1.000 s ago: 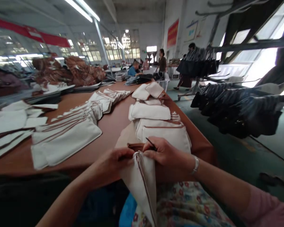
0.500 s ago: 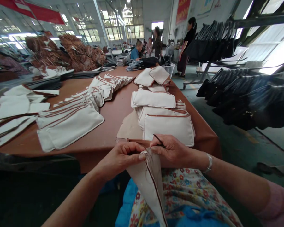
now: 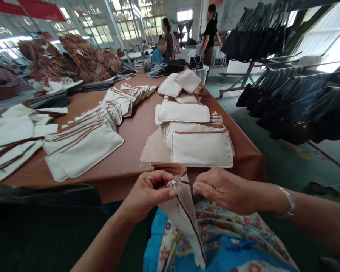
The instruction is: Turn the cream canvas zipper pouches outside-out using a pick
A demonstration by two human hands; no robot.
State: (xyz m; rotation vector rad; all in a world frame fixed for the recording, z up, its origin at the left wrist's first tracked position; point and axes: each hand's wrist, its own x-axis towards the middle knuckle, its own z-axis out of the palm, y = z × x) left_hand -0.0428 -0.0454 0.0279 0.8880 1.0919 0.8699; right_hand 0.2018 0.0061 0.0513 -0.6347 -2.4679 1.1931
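Over my lap hangs a cream fabric piece with a dark brown strip along it and a brown lining at its top edge. My left hand is closed on its upper corner, pinching it between thumb and fingers. Just right of that corner, my right hand is closed round a thin dark rod-like thing, whose exact kind I cannot make out. Its far end meets the fabric beside my left fingertips. Sewn cream fabric pieces with brown trim lie stacked beyond my hands.
A brown-covered table stretches ahead. On its left lie a fanned row of cream pieces and loose cream parts. Brown bundles are heaped behind. Racks of black items stand right. Several people are further back.
My right hand has moved right, away from the fabric's corner, and the thin dark thing now points left to the fabric. My left hand keeps its pinch. The view has shifted slightly.
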